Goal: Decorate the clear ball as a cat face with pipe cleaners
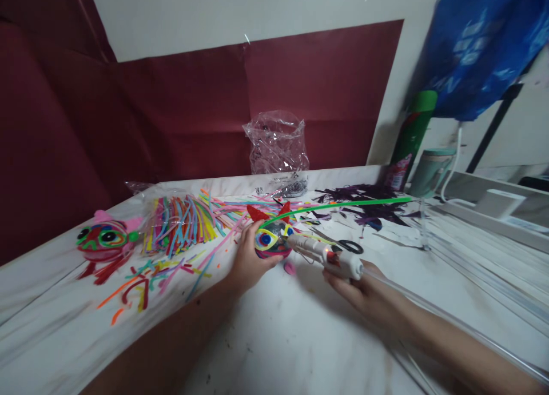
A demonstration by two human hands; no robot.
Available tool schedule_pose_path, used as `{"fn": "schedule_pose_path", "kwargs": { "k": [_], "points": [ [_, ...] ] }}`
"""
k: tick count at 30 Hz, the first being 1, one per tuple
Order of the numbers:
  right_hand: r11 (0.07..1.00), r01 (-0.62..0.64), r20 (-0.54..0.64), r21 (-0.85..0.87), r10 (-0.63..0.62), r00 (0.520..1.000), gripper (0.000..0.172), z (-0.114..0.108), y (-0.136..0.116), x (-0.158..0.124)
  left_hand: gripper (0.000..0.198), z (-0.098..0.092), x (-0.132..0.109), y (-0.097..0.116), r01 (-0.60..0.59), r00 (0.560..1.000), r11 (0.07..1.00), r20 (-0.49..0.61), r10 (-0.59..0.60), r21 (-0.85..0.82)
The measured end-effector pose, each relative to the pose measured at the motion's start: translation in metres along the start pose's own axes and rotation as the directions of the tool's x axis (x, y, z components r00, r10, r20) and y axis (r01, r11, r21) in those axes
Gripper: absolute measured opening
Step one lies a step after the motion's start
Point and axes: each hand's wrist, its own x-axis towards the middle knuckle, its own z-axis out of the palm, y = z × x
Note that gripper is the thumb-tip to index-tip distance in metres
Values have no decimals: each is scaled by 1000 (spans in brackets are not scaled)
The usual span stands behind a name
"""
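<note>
Your left hand [247, 258] grips the red-eared figure [271, 245] while your right hand [364, 287] holds a glue gun [319, 252] to its face.
Your left fingers and thumb curl around the figure's near side; your right hand closes around the gun, though whether the nozzle touches is unclear. A green strip [343, 204] arches from beside your left fingertips to beyond your right hand. Scissors [350, 246] lie just past the gun, and bundled pipe cleaners [180, 226] left of your left hand.
</note>
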Motion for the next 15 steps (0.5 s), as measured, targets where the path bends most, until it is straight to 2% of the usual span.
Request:
{"fn": "schedule_pose_path", "kwargs": {
  "k": [15],
  "points": [
    [997,74,-3,-22,-74,997,23,-2,-5,1,77,-2,0,0,4,1000,1000,12,-4,-2]
  ]
}}
